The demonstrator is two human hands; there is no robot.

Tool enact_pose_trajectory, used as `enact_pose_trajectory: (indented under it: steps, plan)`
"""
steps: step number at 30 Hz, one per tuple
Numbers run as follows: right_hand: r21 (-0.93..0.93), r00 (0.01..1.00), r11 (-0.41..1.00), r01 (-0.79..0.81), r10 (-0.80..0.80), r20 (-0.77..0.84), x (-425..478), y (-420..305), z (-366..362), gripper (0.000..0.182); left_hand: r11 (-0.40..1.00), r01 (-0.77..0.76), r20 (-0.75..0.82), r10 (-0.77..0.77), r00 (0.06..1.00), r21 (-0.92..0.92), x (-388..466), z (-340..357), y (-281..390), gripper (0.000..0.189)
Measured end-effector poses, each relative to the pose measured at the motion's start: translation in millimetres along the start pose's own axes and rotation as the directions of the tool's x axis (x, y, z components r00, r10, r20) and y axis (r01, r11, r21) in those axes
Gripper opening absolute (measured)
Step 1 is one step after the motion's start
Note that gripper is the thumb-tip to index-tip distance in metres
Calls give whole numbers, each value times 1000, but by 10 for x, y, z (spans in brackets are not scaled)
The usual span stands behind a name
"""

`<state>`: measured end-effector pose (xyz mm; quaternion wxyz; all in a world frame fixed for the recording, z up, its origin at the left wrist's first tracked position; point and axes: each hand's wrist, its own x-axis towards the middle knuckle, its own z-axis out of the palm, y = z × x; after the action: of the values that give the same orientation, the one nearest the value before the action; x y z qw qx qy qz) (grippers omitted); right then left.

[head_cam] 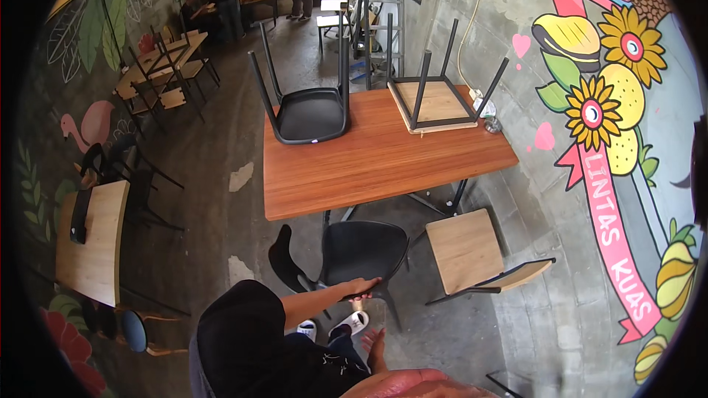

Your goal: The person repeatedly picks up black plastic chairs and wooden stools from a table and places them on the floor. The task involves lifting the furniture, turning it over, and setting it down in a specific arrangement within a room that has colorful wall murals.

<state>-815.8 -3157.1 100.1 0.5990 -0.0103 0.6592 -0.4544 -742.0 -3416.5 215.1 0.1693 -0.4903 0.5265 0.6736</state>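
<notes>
My left hand (364, 286) is closed around the near edge of a black plastic chair (362, 249), which stands in front of my legs. Another curved black chair part (283, 257) rises at its left. Close to my body on the right, my right hand (376, 344) has its fingers spread and holds nothing. Beyond the chair is a reddish-brown wooden table (354, 177). On its top, an upturned black chair (311, 116) and an upturned wooden stool or chair with dark metal legs (434, 104) have their legs in the air.
A wooden chair (464, 251) stands right of the black one, near the painted wall (531, 221). At left are a light wooden table (91, 265) and a blue-topped stool (134, 331). People (224, 0) stand at the back, near a ladder (387, 27).
</notes>
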Motion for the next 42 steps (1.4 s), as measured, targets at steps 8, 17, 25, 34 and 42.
enact_pose_trajectory:
  steps: [8, 17, 25, 34, 42]
  plan:
    - [384, 955, 908, 166, -50, -294, 122, 395, -19, 104, 944, -51, 281, 149, 948, -326, -1127, -69, -420, 66]
    - [981, 969, -31, 192, 166, -184, -397, 122, 256, 68, 928, -123, 346, 251, 904, -353, -2583, -160, -1209, 57]
    - [994, 980, -85, 70, -179, -84, -1531, 307, 338, 47, 822, -251, 414, 491, 766, -511, -3673, -685, -1700, 45]
    - [979, 877, 168, 117, -480, -22, -2926, -366, 548, 39, 958, -167, -383, 68, 921, -232, -4115, -523, -2064, 99]
    - [666, 618, 490, 562, -784, 56, -3354, -379, 719, 27, 994, -98, -775, 18, 632, -57, -3268, -484, -2705, 90]
